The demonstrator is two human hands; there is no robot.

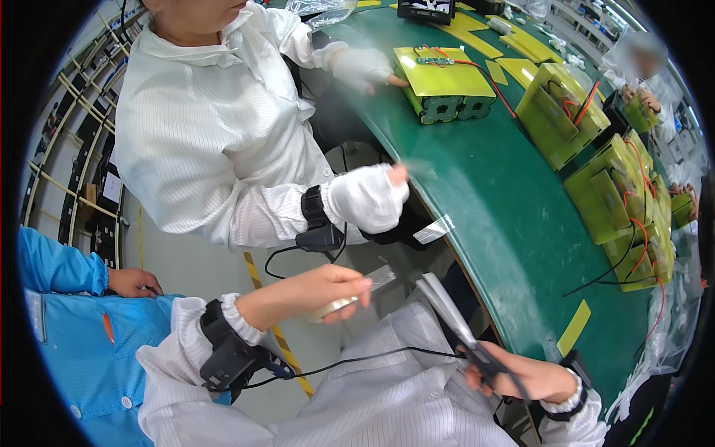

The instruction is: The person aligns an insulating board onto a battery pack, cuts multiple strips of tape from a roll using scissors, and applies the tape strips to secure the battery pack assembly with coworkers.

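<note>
My left hand (313, 296) is closed over my lap, pinching a clear tape strip (383, 277) whose free end sticks out past the thumb. A pale, flat piece (335, 308) shows under those fingers; I cannot tell whether it is the roll of the same tape. My right hand (521, 376) grips a pair of scissors (448, 307) by the dark handles beside the table edge. Their metal blades point up and left, toward the tape end but apart from it, slightly blurred. Another clear strip (434, 229) hangs on the table edge.
Across from me, a person in a white coat touches a yellow-green battery pack (447, 83) on the green table (477, 171). More packs (562, 115) with red and black wires stand along the right. A yellow strip (573, 328) lies near my right hand. A person in blue (104, 357) is at left.
</note>
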